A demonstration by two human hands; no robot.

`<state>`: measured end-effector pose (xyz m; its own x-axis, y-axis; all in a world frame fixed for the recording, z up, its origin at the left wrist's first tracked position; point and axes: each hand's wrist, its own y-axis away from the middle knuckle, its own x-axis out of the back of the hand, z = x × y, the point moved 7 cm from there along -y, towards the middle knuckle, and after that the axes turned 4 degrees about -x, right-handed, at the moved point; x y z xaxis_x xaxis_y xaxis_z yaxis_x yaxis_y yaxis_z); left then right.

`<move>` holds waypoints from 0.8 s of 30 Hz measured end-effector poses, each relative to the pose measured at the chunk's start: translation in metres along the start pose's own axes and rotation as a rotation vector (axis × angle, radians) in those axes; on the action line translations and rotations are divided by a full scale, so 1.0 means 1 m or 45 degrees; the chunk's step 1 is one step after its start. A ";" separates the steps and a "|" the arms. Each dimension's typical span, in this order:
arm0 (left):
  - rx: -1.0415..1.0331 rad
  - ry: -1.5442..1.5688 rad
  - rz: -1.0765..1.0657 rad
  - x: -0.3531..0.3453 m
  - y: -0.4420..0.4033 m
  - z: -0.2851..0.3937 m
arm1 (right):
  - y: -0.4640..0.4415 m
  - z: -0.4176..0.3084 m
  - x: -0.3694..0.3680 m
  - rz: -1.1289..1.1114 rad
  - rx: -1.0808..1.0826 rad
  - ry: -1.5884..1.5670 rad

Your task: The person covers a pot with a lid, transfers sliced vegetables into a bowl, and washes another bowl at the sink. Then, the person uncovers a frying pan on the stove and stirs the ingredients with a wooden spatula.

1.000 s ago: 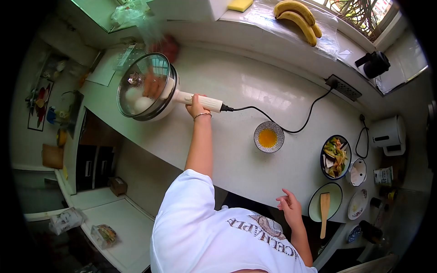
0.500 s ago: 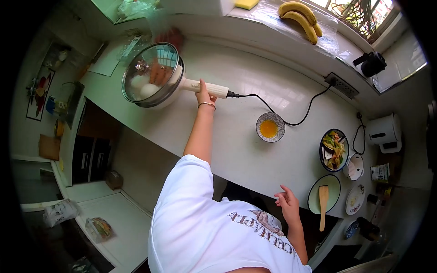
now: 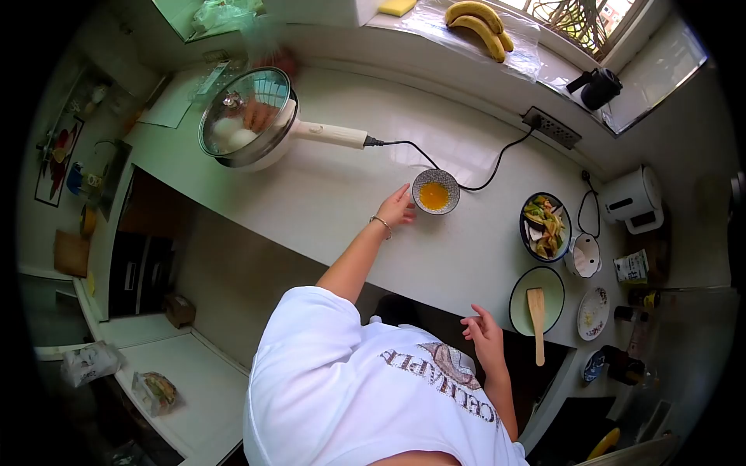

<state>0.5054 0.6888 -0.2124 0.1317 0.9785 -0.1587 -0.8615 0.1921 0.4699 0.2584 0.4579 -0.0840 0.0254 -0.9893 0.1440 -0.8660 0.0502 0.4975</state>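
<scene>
Daylight from a window falls over a kitchen with a long, glossy white bench running across the view, and on the sill above it a bunch of yellow bananas lies on clear plastic. Your left hand is over the bench with its fingers extended and slightly spread, gripping nothing. Just beside those fingertips, on the side toward your right, sits a small round bowl with a grey-and-white crackle pattern; you cannot tell from this angle whether skin meets its rim. Your right hand is near the bench's front edge, empty, its fingers loosely bent.

Inside the small bowl is an orange-yellow liquid. Farther to your left stands a cream-white electric pan under a clear glass lid, with rounded white items and orange-brown pieces showing through. From its straight handle, a black cord runs behind the small bowl to a dark socket strip. Toward your right, a dark-rimmed round dish holds mixed green, brown and pale food. Nearer you, a pale green shallow dish with a dark rim carries a flat wooden spatula, its handle extending past the rim.
</scene>
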 end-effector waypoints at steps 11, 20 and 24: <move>0.056 0.209 0.001 -0.044 0.007 0.005 | 0.028 0.031 0.027 0.066 -0.002 -0.061; 0.099 0.243 -0.010 -0.072 0.011 -0.014 | 0.046 0.050 0.050 0.077 0.010 -0.089; 0.099 0.257 -0.045 -0.082 0.011 -0.021 | 0.051 0.060 0.062 0.073 0.020 -0.088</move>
<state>0.4751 0.6092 -0.2121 0.0535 0.9378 -0.3430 -0.8167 0.2387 0.5254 0.1859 0.3905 -0.1006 -0.0587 -0.9919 0.1122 -0.8729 0.1055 0.4763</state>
